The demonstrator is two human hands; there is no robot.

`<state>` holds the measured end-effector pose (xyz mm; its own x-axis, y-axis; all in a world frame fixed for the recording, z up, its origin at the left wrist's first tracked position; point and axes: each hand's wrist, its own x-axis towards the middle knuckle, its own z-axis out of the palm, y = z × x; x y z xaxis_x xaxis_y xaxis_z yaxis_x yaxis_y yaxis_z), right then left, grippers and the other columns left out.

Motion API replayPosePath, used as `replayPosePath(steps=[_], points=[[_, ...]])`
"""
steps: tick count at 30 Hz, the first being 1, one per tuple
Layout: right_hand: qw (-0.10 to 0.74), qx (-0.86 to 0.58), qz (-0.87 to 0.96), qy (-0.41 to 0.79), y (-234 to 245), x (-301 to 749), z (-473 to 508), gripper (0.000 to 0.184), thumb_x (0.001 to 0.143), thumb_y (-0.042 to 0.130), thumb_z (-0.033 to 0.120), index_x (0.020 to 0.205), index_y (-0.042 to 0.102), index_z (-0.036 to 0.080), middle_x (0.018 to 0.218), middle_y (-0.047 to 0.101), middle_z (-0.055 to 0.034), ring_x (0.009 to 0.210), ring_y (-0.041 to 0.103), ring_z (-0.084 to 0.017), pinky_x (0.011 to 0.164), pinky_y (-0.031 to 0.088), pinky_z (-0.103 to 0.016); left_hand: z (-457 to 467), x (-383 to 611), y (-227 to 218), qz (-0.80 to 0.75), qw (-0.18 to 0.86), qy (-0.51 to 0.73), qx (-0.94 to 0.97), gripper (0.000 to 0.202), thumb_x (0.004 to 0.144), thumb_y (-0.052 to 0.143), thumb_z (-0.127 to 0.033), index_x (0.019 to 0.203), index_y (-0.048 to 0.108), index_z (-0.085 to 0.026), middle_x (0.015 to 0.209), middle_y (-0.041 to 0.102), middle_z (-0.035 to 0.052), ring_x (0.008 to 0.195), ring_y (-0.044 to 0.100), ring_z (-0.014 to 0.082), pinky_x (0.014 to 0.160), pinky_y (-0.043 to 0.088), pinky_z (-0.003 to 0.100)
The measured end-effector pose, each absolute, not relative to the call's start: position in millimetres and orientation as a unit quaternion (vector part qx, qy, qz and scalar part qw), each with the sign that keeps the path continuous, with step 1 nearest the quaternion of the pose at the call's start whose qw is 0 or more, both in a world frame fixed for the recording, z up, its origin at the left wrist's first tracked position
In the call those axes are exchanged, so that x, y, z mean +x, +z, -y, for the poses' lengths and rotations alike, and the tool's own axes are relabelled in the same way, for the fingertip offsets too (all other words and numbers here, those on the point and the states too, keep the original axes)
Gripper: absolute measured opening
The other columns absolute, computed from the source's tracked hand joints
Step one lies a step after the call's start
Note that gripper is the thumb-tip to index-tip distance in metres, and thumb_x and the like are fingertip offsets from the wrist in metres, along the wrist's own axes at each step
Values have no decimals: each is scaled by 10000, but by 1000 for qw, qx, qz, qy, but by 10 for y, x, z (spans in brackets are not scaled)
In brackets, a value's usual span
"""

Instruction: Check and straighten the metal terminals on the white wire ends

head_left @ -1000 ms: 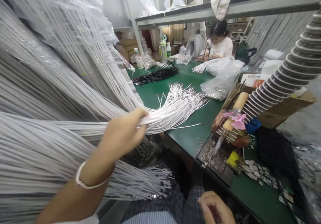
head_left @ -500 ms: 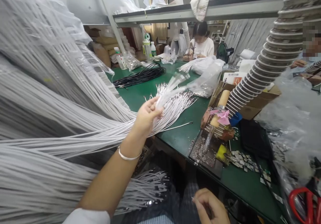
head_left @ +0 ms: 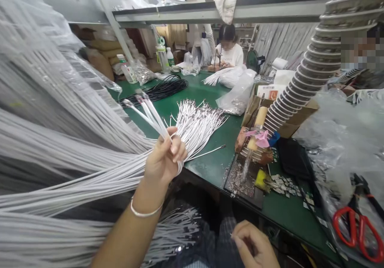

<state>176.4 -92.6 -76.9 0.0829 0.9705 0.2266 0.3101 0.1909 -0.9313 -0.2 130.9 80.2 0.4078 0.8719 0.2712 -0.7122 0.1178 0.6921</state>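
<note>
Nearest to me, my right hand (head_left: pixel 255 246) sits low over my lap, fingers curled in; I cannot tell whether it pinches anything. Above it my left hand (head_left: pixel 165 160) is clamped on a small tuft of white cables (head_left: pixel 151 114), their metal tips fanning up and to the left, off the near edge of the counter (head_left: pixel 210 164). The hand is hemmed in on its left by the big hanging bundle of white cables (head_left: pixel 60 140), with more strands passing under the wrist.

Just past the fingers, a loose spread of cable ends (head_left: pixel 198 120) lies on the green top, one single strand trailing toward a dark tray (head_left: pixel 240 180) of metal scraps. Between the spread and the tray there is a bare green strip. Right of the tray, a ribbed hose (head_left: pixel 306 76) slants down over a cardboard box (head_left: pixel 288 128), and red scissors (head_left: pixel 357 228) lie at the far right edge.

Farther back a black cable coil (head_left: pixel 165 90) rests on the counter, and a person (head_left: pixel 229 52) sits at the far end.
</note>
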Motion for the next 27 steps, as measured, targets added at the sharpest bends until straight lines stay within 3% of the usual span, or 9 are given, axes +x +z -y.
replayPosePath(steps=[3,7,12,15,18,22,27], points=[[505,-542,576,344,-752,1779,933,203,978,420,215,798,507,179,802,571,-47,721,578,-128,634,457,-206,-1083,11,675,-42,768,474,428,104,830,712,-258,900,721,-181,566,497,-40,471,478,45,489,430,156],[544,-523,560,341,-647,1760,895,175,985,430,212,832,512,191,813,563,-32,751,572,-124,658,454,-202,-688,46,346,-23,822,384,419,118,894,631,-291,951,682,-202,587,464,-39,469,460,34,480,393,123],[572,-509,539,352,-374,1661,878,146,1003,396,213,890,488,216,818,531,-6,773,539,-104,698,450,-184,-231,-30,-86,-73,870,313,373,113,920,593,-310,986,642,-233,647,521,-28,482,458,28,466,383,102],[590,-504,525,350,-220,1602,883,128,1003,405,225,897,477,220,787,501,6,715,497,-96,649,430,-178,-72,-110,-226,-138,864,284,393,178,897,626,-365,932,623,-190,589,480,-36,460,381,23,444,304,102],[593,-519,531,312,-105,1572,866,64,959,510,225,994,562,238,799,497,3,707,486,-98,629,421,-188,-12,-154,-265,-200,850,245,421,302,859,663,-428,798,579,-145,531,359,-61,453,279,22,440,223,130],[593,-533,532,284,-19,1578,813,235,919,584,203,1142,622,265,815,531,-7,705,509,-102,607,426,-201,-34,-146,-241,-259,803,210,494,427,831,666,-501,675,518,-132,538,337,-55,487,281,39,468,246,163],[586,-531,532,303,4,1591,774,106,882,602,142,943,609,228,790,589,-4,667,525,-100,566,402,-205,-98,-72,-184,-291,748,187,566,506,786,672,-583,626,549,-119,545,385,-36,514,338,56,496,296,174]])
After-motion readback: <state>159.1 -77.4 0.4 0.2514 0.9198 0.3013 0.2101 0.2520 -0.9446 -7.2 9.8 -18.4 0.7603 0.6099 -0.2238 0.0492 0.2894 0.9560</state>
